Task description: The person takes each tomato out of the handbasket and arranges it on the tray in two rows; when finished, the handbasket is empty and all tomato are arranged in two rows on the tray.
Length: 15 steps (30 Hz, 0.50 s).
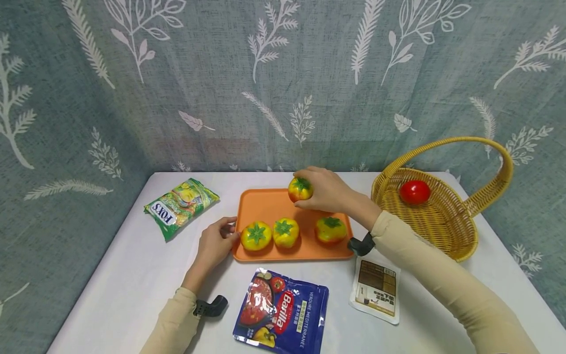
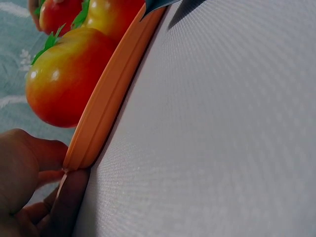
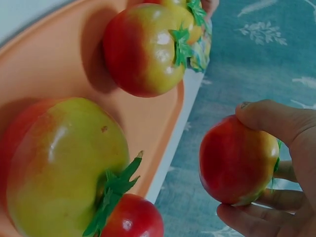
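My right hand (image 1: 325, 189) grips a red-and-yellow tomato (image 1: 300, 190) with a green leafy top, held above the back right of an orange tray (image 1: 261, 204). In the right wrist view, thumb and fingers close round that tomato (image 3: 237, 160), clear of the tray. At the tray's left edge, my left hand (image 1: 215, 243) pinches the rim (image 2: 101, 108). Three more tomatoes lie on the tray: one at left (image 1: 256, 236), one in the middle (image 1: 286, 232), one at right (image 1: 330, 229). A small red round thing (image 3: 133, 217) shows partly behind the nearest tomato.
A yellow wicker basket (image 1: 470, 241) with a tall handle stands at right, a red tomato (image 1: 415, 191) inside. A green Fox's bag (image 1: 181, 207) lies back left. In front of the tray are a blue Barilla pouch (image 1: 281, 312) and a brown-and-white packet (image 1: 376, 290).
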{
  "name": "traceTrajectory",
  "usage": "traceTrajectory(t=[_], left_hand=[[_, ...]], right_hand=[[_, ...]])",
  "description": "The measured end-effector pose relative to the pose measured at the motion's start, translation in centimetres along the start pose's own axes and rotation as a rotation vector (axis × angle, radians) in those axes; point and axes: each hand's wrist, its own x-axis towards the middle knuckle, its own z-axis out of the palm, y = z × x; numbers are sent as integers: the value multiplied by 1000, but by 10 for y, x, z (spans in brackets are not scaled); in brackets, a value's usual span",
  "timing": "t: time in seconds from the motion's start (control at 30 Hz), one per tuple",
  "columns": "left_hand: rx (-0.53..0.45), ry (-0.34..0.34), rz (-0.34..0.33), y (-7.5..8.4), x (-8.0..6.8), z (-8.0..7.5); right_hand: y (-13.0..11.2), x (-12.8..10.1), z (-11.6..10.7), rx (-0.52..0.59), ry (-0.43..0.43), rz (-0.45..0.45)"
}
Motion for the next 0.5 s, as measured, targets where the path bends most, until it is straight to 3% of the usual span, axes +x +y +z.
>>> traceTrajectory(t=[0.5], left_hand=[[1,2,7,1,-1,-1]], right_hand=[[3,32,20,-39,-105,29]])
